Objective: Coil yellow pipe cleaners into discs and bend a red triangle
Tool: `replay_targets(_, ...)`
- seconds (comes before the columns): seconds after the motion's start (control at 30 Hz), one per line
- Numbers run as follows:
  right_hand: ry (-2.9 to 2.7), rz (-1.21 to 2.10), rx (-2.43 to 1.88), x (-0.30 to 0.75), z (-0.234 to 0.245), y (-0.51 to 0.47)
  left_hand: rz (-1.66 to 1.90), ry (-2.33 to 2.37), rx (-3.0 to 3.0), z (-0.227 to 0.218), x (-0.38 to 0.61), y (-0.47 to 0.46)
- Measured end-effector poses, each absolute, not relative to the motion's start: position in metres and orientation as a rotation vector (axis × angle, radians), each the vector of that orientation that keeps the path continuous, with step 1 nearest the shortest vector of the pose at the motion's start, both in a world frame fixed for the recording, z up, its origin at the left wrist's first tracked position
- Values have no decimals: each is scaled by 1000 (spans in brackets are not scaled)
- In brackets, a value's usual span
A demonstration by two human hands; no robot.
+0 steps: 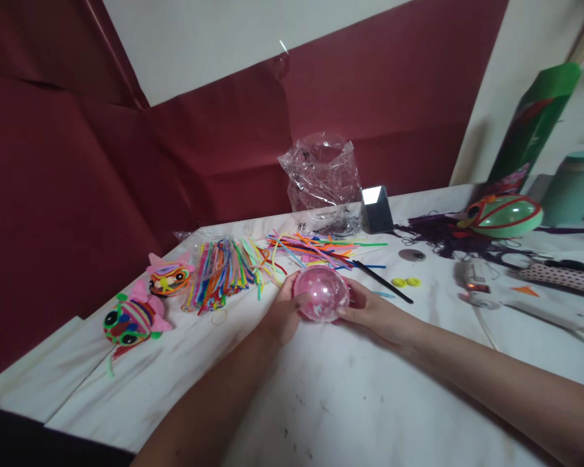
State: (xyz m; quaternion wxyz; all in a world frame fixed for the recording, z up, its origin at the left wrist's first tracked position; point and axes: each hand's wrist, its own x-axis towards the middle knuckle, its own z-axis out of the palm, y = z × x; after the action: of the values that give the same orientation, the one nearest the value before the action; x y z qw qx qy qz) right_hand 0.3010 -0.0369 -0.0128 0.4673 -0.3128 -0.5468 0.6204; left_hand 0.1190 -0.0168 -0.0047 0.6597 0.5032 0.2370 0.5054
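Between both hands, just above the marble-patterned table (292, 402), is a shiny pink see-through ball (324, 292) with pale specks. My left hand (285, 308) wraps its left side, thumb on the front. From the right, my right hand (367, 310) grips it, the thumb near its lower edge. Behind the ball lies a loose heap of coloured pipe cleaners (316, 250). A black strip (384, 283) and two small yellow discs (406, 282) lie right of my right hand.
Bundled pipe cleaners (224, 275) and two decorated fish-like figures (133, 321) lie left. A clear plastic bag (324, 175) and a phone (376, 209) stand behind. To the right are a green balloon figure (509, 216), a glue gun (540, 314) and dark purple strands (438, 237).
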Motion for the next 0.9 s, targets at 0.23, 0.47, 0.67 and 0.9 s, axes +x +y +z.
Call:
replay_targets(0.23, -1400, 1217, -887, 308, 0, -32, 1065, 603, 1253, 3, 110, -11)
replay_targets(0.47, -1500, 1137, -787, 308, 1, -35, 1079, 618, 1300, 5, 114, -15)
replay_targets(0.67, -1707, 907, -887, 309, -3, -37, 995, 606, 1395, 0, 117, -14)
replay_targets(0.9, -1933, 638, -911, 310, -11, -36, 1060, 839, 1416, 6, 119, -19)
